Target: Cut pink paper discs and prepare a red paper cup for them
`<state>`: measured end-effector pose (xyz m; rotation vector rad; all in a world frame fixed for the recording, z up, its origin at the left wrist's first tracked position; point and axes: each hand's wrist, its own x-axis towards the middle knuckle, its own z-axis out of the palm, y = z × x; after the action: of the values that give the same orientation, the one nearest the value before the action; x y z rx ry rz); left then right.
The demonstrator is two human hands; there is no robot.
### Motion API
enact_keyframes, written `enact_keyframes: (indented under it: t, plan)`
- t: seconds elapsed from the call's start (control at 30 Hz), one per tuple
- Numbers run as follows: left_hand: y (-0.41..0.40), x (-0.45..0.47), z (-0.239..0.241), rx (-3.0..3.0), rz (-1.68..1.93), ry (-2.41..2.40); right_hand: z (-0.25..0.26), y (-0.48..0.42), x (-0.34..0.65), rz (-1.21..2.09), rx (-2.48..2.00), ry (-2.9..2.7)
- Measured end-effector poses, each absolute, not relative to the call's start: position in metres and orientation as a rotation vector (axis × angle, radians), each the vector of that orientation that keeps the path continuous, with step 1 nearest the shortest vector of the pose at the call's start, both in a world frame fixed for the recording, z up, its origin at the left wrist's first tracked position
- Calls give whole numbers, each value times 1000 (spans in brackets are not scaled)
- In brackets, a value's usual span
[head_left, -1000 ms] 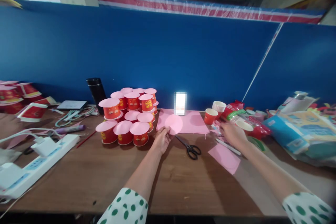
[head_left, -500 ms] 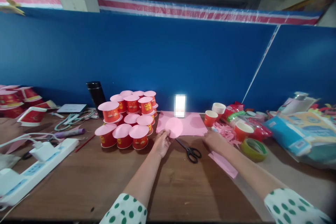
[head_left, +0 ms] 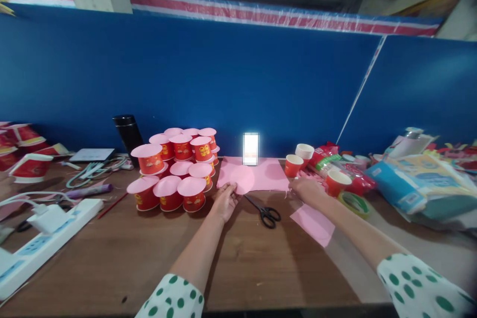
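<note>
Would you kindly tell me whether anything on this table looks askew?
Yes: at far left, a red paper cup with a white rim looks tilted, whereas the pink-topped red paper cups stand upright.

The paper disc [head_left: 245, 179] is in the left hand [head_left: 225, 202], over the paper pile [head_left: 269, 176]. Stacked cups [head_left: 170, 200] stand to the left, 1 pair of scissors [head_left: 264, 210] before, tape [head_left: 363, 211] well right.
</note>
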<state>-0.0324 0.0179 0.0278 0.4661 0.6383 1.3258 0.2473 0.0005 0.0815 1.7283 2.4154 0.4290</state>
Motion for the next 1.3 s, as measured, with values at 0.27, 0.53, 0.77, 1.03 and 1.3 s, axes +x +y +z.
enact_keyframes:
  t: [0.27,0.53,0.77,1.03,1.3]
  plan:
    - [18,-33,27,466,1331,642,70,14,217,310,1527,2447]
    - [19,-33,26,466,1329,638,83,4,233,284,1793,2365]
    - [18,-33,29,469,1316,642,119,2,294,272,2034,2201]
    - [18,-33,27,487,1317,636,129,-1,303,338,2079,2119]
    - [19,-33,26,494,1320,638,102,-30,219,223,1851,2495]
